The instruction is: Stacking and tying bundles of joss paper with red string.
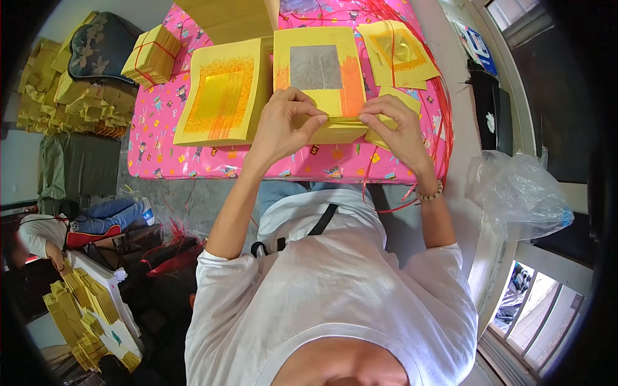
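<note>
While both hands pinch the near edge of the yellow paper stack point(322, 90) with the silver square, the stack lies on the pink table point(161, 154), at twelve o'clock from the person's chest. The left hand point(286, 122) has thumb and fingers clamped on the edge. The right hand point(393, 125) pinches it too, at three o'clock from the left. It looks best to press the fold flat and keep the corners even.
</note>
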Demonstrator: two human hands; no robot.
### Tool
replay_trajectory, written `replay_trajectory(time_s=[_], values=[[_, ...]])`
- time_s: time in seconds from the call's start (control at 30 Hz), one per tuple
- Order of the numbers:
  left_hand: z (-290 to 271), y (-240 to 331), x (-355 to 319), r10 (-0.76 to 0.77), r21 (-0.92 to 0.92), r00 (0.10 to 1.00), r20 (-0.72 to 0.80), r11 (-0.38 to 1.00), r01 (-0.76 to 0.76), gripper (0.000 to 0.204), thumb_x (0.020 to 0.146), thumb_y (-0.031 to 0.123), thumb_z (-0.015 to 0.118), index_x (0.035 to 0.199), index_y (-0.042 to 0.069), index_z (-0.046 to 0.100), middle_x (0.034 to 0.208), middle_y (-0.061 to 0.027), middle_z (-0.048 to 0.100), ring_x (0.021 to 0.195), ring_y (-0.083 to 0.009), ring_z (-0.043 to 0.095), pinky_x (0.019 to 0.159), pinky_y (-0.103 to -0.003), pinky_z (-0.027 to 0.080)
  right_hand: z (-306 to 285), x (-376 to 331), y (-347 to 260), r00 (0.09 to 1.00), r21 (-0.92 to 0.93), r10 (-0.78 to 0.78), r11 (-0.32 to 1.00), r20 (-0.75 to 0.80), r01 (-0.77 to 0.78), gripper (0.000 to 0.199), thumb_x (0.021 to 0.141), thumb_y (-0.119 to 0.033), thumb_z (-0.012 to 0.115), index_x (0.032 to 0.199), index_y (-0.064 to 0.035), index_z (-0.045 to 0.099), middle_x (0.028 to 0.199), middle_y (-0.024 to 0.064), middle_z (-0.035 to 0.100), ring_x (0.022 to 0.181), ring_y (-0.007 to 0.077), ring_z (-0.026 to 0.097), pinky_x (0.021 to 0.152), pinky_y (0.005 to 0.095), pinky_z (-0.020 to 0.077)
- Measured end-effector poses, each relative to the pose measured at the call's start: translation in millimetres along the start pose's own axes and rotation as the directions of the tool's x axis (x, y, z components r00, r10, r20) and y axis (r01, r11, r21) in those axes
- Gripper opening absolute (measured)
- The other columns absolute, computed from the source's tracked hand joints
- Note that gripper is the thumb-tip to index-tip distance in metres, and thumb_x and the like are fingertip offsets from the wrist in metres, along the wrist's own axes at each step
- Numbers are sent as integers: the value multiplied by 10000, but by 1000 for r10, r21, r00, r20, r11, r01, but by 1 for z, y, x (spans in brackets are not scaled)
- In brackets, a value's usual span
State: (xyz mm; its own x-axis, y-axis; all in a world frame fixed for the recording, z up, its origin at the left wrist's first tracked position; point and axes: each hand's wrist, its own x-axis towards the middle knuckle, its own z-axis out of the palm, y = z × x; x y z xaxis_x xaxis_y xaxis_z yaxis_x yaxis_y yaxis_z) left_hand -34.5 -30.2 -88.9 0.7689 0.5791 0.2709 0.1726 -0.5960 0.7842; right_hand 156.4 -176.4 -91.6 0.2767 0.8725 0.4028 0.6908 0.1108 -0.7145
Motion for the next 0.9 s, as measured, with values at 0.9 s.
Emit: replay_trajectory(time_s=[0.9], values=[[-4,16,16,302,372,953,-2,885,-280,202,797,26,616,996,29,577,866,-135,583,862,-341,554,744,-400,468,-6,38,-26,963,-199,-226,960,-149,195,183,800,-182,694,909,-41,652,884,71,652,832,237,625,712,341,505]])
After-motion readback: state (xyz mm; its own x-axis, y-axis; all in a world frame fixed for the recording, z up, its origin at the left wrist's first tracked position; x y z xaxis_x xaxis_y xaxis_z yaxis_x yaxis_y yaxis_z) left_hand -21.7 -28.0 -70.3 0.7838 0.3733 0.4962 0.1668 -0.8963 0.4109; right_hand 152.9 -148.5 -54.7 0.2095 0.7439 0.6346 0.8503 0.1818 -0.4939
